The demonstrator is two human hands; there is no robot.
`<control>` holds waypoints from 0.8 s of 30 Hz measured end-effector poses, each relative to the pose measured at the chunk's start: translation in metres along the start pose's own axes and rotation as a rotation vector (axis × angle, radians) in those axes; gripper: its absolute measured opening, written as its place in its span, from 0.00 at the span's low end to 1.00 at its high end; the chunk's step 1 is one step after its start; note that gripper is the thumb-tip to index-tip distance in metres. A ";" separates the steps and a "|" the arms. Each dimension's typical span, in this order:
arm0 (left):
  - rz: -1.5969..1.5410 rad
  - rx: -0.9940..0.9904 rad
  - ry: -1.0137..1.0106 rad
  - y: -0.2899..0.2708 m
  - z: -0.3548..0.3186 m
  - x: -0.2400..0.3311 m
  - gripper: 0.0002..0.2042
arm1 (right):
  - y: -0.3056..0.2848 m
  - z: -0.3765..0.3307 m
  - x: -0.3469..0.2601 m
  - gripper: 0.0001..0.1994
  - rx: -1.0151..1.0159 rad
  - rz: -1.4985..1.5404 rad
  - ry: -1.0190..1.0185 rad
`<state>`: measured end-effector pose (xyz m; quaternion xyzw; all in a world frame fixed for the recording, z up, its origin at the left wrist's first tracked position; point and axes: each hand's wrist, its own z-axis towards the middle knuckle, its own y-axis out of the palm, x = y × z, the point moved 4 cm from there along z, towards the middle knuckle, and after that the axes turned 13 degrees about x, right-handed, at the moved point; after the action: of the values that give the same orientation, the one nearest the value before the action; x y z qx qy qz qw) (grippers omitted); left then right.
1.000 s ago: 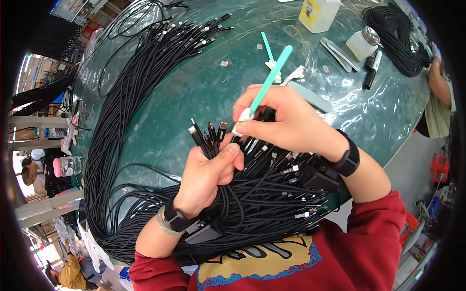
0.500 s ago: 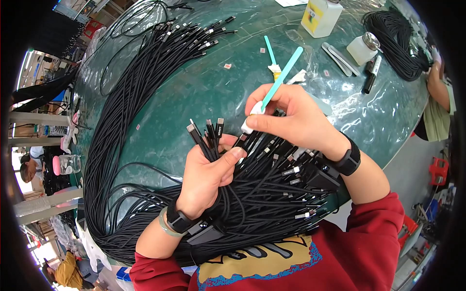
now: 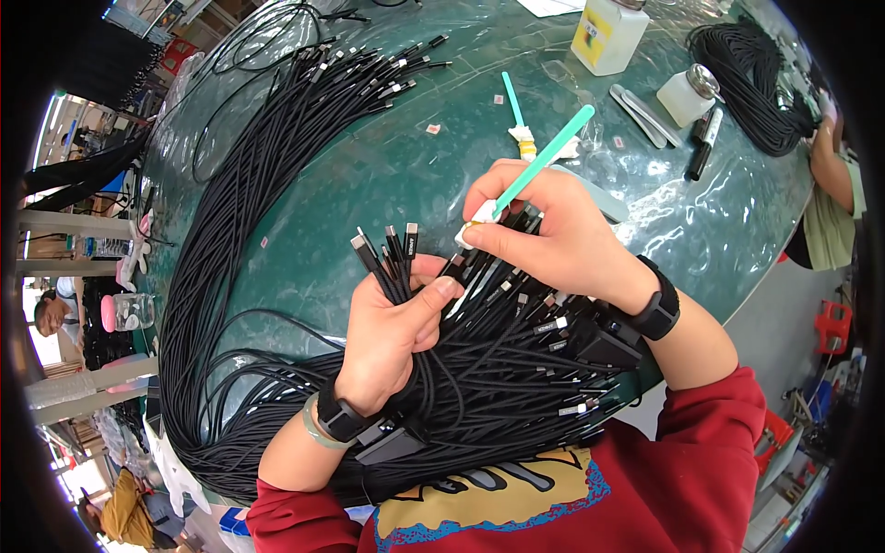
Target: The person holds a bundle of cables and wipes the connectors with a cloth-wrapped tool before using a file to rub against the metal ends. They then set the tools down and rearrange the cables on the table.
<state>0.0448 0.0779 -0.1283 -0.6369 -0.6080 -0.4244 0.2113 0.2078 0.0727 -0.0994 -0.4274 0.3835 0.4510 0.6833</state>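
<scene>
My left hand [image 3: 395,334] is closed around several black cables, whose metal plugs [image 3: 392,244] stick up above the fingers. One connector [image 3: 455,264] rests at its thumb and fingertips, angled toward my right hand. My right hand [image 3: 553,230] pinches a teal stick [image 3: 548,157] near its lower end. White cloth [image 3: 477,224] is wrapped round that end, close above the connector; whether they touch I cannot tell. Under both hands lies a large heap of black braided cables [image 3: 498,369] with loose plug ends.
A long cable bundle [image 3: 217,240] curves along the left of the green table [image 3: 369,175]. Beyond my right hand lie another teal stick [image 3: 513,100], tweezers [image 3: 643,115], a black marker [image 3: 705,146], a small jar [image 3: 687,97], a larger bottle [image 3: 608,37] and coiled cable [image 3: 751,83].
The teal stick's upper end has shifted right and slightly down, and its wrapped tip has drawn a little off the connector. My left hand keeps its hold on the cables.
</scene>
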 end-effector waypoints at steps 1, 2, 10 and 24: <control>0.065 0.017 0.049 0.001 -0.001 0.002 0.07 | 0.000 -0.001 0.001 0.06 0.002 0.025 0.048; 0.131 0.035 0.098 0.002 -0.003 0.005 0.07 | 0.001 -0.001 0.002 0.05 0.003 0.049 0.096; 0.078 -0.014 -0.008 0.001 -0.002 0.001 0.09 | -0.002 0.000 0.004 0.05 0.020 0.149 0.334; 0.059 -0.068 -0.048 0.003 -0.004 -0.002 0.11 | 0.007 -0.003 -0.003 0.05 -0.041 0.080 0.015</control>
<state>0.0471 0.0730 -0.1274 -0.6713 -0.5792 -0.4229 0.1872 0.2002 0.0708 -0.0993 -0.4291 0.3961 0.4824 0.6529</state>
